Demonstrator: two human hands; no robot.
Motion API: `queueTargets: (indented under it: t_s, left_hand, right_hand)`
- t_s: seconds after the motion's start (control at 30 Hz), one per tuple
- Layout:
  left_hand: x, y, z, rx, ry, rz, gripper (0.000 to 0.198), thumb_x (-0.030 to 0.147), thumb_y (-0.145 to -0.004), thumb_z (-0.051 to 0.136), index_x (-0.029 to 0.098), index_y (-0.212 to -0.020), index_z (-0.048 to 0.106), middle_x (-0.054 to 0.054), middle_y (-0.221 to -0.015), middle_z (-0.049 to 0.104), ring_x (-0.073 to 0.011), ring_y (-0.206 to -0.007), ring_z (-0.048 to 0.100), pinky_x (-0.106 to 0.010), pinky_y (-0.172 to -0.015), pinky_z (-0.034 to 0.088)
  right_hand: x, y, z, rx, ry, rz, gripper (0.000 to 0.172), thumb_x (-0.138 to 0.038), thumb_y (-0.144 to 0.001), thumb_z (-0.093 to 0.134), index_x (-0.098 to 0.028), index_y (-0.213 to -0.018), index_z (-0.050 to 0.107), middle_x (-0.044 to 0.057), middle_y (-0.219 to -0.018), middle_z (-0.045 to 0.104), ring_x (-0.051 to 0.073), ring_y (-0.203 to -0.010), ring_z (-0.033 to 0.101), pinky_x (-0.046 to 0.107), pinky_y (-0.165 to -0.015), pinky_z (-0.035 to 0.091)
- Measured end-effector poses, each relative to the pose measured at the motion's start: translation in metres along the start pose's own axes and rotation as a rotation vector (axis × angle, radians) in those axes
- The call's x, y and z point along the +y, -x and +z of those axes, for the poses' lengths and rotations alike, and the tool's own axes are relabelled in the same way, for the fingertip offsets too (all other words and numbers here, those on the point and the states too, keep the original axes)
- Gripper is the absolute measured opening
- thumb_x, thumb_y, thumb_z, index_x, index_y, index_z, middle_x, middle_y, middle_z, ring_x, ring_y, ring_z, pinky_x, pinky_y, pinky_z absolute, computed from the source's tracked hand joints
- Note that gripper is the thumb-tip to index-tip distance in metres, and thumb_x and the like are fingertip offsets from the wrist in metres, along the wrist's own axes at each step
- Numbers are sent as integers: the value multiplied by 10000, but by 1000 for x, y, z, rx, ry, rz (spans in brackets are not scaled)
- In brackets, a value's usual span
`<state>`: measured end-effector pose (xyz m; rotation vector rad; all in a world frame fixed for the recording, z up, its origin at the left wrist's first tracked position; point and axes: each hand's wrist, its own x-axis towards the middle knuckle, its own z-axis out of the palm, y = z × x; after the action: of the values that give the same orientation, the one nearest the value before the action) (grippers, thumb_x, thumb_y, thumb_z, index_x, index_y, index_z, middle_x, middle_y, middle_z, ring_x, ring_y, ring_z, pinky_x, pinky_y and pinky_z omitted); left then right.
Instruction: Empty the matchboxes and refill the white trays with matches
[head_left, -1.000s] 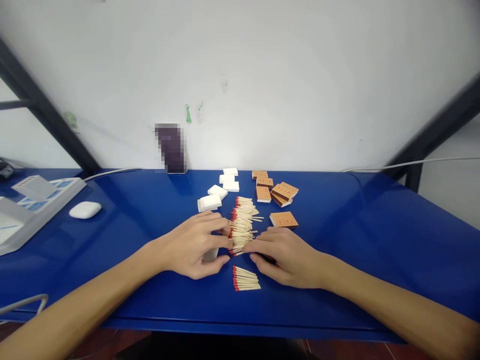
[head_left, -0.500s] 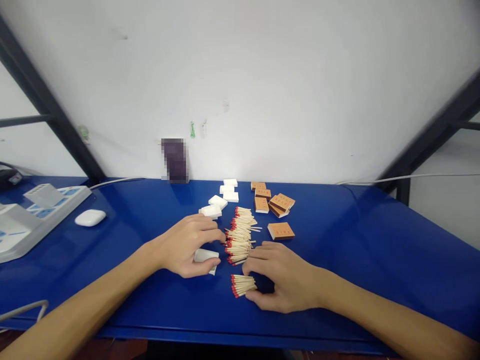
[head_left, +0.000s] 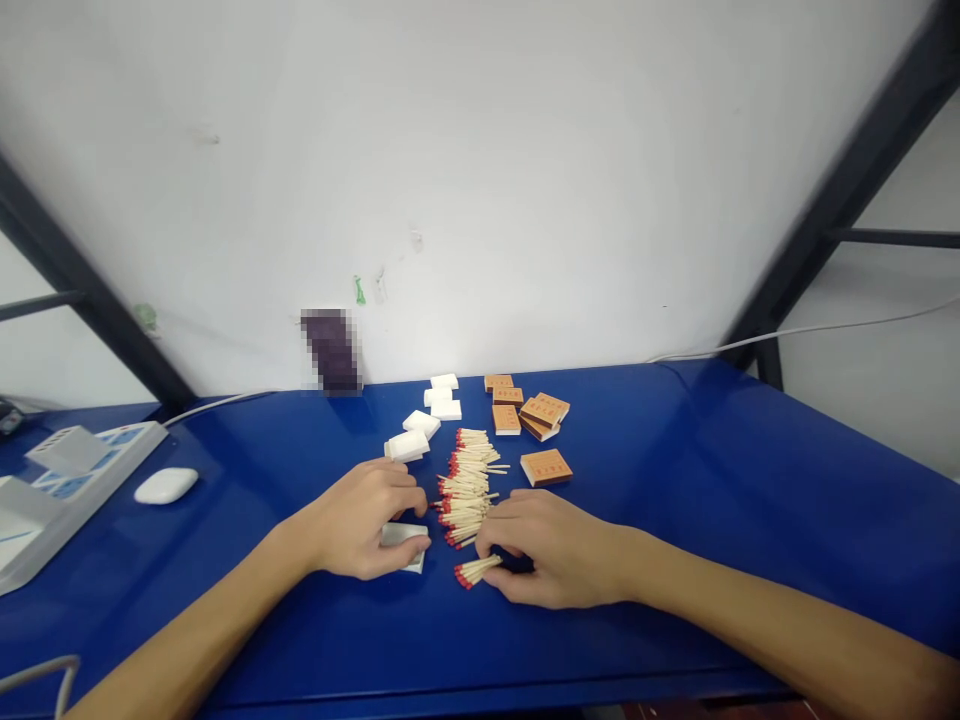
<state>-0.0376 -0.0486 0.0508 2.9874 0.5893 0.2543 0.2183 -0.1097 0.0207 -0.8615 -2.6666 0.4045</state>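
Observation:
A small bundle of red-tipped matches (head_left: 472, 571) lies near the front of the desk, its plain ends between the thumb and fingers of my right hand (head_left: 551, 552). Just beyond it spreads a larger row of matches (head_left: 466, 500), heads mostly to the left. My left hand (head_left: 365, 520) curls around a white matchbox tray (head_left: 412, 565), thumb across its near part and index finger at its far side. The hand partly hides that tray, so its inside cannot be made out fully.
Several white trays (head_left: 421, 424) sit behind my left hand. Several orange matchbox sleeves (head_left: 546, 467) lie at the back right. On the left are a white rounded case (head_left: 166, 486) and a power strip (head_left: 82, 490) with plugs. A wall (head_left: 525, 200) closes off the desk's back.
My right thumb and fingers have come closer together, squeezing the small match bundle narrower. My left hand stays at the tray. The whole view has shifted and tilted slightly.

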Motion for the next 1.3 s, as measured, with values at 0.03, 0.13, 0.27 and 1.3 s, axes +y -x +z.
queueTargets:
  t_s: [0.03,0.13,0.27,1.3]
  left_hand:
    - [0,0,1,-3,-4,9,183,336,-859,523,181,-796,597,-17,-681,590,-171,-639,539,-313,-662,385]
    - [0,0,2,27,-27,57,224,326,-902,462,179,-792,591,-20,-667,570,-170,-626,518,-320,-651,367]
    - [2,1,1,27,-30,40,209,359,-861,511,181,-820,612,-23,-685,580,-176,-640,524,-319,-658,371]
    - [37,-3,20,27,-40,139,331,515,-768,661,200,-815,572,7,-688,586,-165,-613,524,-311,-579,316]
  right_hand:
    - [0,0,0,-2,-4,3,86,-196,-861,573,-191,-781,541,-39,-706,555,110,-635,460,252,-658,337]
    - [0,0,-1,-10,-22,20,74,-193,-859,580,-191,-795,542,-47,-707,552,104,-644,471,246,-658,332]
    - [-1,0,-4,-21,-37,50,64,-205,-879,573,-187,-818,563,-40,-704,559,106,-642,483,244,-631,320]
    - [14,4,-17,-86,-172,151,100,-244,-895,595,-193,-819,634,-62,-614,522,82,-559,457,218,-554,306]
